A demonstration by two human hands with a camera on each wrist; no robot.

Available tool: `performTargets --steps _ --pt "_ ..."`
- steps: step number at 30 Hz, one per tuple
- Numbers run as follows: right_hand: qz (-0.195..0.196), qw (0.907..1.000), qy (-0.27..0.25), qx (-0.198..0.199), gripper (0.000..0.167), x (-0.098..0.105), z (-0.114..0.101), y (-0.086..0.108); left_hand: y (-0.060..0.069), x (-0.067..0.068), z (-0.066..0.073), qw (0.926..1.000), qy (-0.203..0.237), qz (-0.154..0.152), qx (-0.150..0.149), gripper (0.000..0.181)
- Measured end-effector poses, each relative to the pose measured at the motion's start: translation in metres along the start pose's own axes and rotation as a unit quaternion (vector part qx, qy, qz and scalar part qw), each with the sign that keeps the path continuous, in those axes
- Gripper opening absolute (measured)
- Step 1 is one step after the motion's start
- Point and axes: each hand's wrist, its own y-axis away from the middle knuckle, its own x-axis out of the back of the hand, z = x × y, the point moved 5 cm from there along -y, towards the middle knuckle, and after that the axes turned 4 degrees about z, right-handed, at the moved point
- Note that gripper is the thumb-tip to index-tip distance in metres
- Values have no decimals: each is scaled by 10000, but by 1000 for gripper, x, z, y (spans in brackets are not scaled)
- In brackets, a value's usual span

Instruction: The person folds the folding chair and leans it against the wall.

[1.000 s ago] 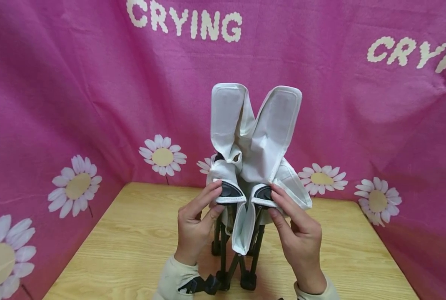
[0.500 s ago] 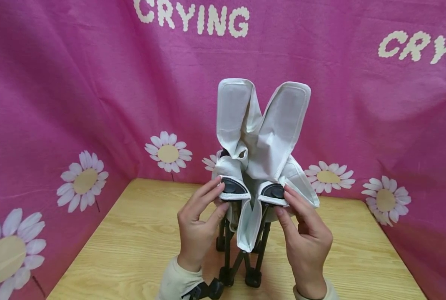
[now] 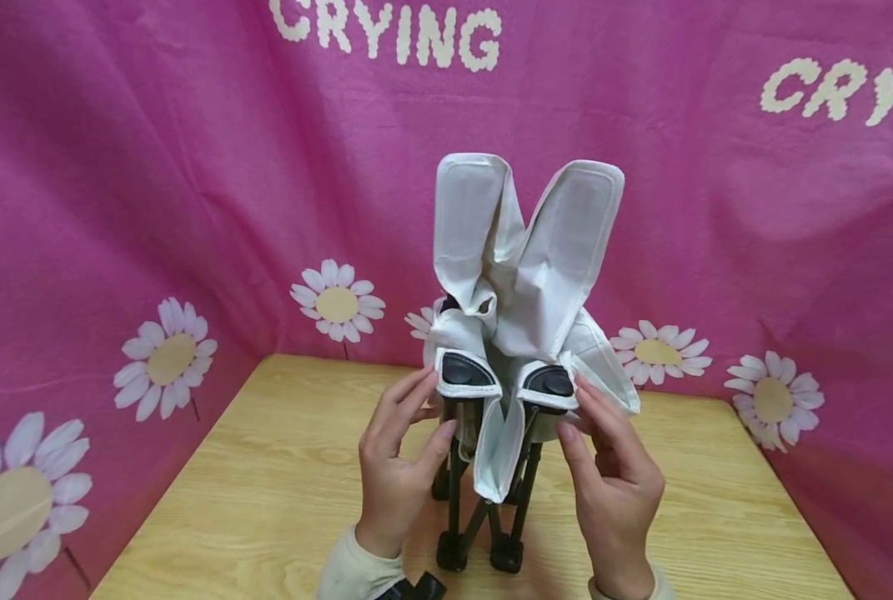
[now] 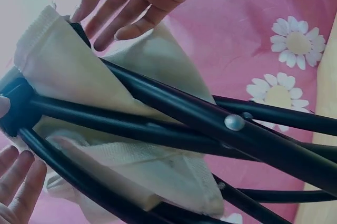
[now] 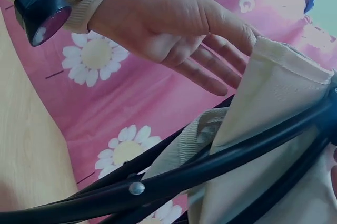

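Note:
Folded grey-white fabric on a black frame with crossing legs stands upright on the table. Two black corner pieces, left and right, face me at its front. My left hand is beside the left corner, fingertips at the fabric edge and thumb apart below. The right hand is likewise beside the right corner, fingers at its edge. In the left wrist view the right hand has loosely extended fingers; in the right wrist view the left hand does too.
A pale wooden table lies beneath. Pink cloth with white daisies and lettering hangs behind and at both sides. A black device shows at the left wrist.
The left fingers have slid off the left black corner, and the thumb has parted from it. The right fingers have eased slightly outward. The fabric and frame appear shifted slightly right in view since the earliest frame.

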Motion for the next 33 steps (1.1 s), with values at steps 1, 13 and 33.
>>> performTargets --steps 1,13,33 --pt "9 10000 27 -45 39 2 3 2 1 0 -1 10000 -22 -14 34 53" --pt "-464 9987 45 -220 33 17 31 25 22 6 -23 9982 -163 -349 449 33" --pt "-466 9758 1594 -1426 30 47 77 72 73 14 -86 9930 -523 -756 739 25"
